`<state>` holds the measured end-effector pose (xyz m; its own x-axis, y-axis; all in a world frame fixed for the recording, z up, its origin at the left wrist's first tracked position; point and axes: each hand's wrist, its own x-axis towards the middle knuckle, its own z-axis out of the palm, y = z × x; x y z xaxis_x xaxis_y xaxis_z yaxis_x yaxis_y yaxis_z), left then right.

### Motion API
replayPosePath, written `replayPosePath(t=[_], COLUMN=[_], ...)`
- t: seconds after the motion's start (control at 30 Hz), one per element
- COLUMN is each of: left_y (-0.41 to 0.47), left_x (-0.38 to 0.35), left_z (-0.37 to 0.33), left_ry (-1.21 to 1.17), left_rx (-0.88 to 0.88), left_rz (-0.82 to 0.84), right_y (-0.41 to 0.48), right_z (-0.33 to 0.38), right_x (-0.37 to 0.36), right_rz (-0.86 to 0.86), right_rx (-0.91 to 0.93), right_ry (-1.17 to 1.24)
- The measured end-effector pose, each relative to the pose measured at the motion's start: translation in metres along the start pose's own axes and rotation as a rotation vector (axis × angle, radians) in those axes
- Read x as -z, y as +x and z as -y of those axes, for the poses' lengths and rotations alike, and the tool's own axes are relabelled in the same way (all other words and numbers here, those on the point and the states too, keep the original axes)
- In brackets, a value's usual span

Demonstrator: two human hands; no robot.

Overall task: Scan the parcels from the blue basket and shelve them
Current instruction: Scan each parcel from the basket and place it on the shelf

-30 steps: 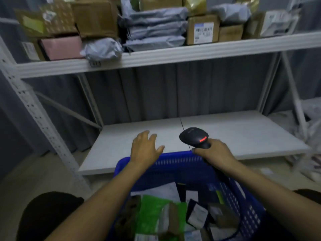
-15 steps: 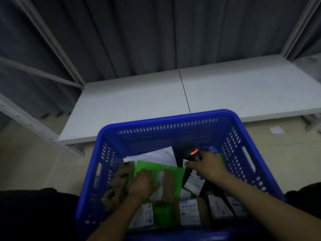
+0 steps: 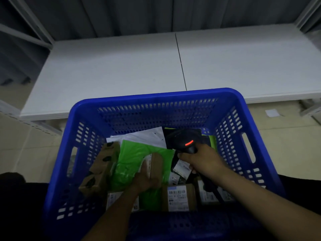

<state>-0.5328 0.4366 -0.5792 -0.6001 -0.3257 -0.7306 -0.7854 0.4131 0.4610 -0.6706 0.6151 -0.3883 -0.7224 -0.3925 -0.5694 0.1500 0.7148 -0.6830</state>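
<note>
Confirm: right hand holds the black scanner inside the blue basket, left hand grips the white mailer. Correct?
Not the white mailer: the head view shows the left hand gripping the small brown box on the green bag. The right hand does hold the black scanner inside the blue basket.

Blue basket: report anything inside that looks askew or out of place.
The spotted brown box leans tilted against the left wall of the blue basket; other parcels lie flatter. Nothing looks spilled or damaged.
</note>
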Motion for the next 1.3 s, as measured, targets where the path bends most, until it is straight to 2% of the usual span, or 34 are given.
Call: replayPosePath(t=[0.23, 0.47, 0.6, 0.73, 0.83, 0.93, 1.1, 1.2, 1.3], left_y=[-0.025, -0.086, -0.125, -0.148, -0.153, -0.154, -0.159, -0.162, -0.161], left_x=[0.024, 0.059, 0.067, 0.071, 0.077, 0.090, 0.124, 0.142, 0.152], left_z=[-0.047, -0.106, -0.123, -0.125, -0.124, -0.117, -0.095, -0.079, -0.064], left_ry=[-0.331, -0.629, -0.785, -1.023, -1.023, -0.935, -0.739, -0.711, -0.708], left_rx=[-0.043, -0.404, -0.514, -0.540, -0.541, -0.479, -0.396, -0.365, -0.346], left_rz=[-0.098, -0.218, -0.274, -0.137, -0.120, -0.233, -0.453, -0.512, -0.542], right_y=[-0.005, -0.024, -0.038, -0.044, -0.047, -0.050, -0.047, -0.047, -0.048], right_z=[0.007, 0.019, 0.026, 0.028, 0.028, 0.029, 0.026, 0.027, 0.030], right_x=[-0.002, 0.005, 0.011, 0.016, 0.019, 0.024, 0.033, 0.036, 0.036], right_rz=[-0.020, -0.032, -0.018, 0.042, 0.046, 0.017, -0.059, -0.070, 0.005], right_rx=[0.031, 0.169, 0.227, 0.194, 0.194, 0.210, 0.301, 0.389, 0.436], right_ry=[0.057, 0.253, 0.530, 0.713, 0.719, 0.593, 0.127, -0.175, -0.275])
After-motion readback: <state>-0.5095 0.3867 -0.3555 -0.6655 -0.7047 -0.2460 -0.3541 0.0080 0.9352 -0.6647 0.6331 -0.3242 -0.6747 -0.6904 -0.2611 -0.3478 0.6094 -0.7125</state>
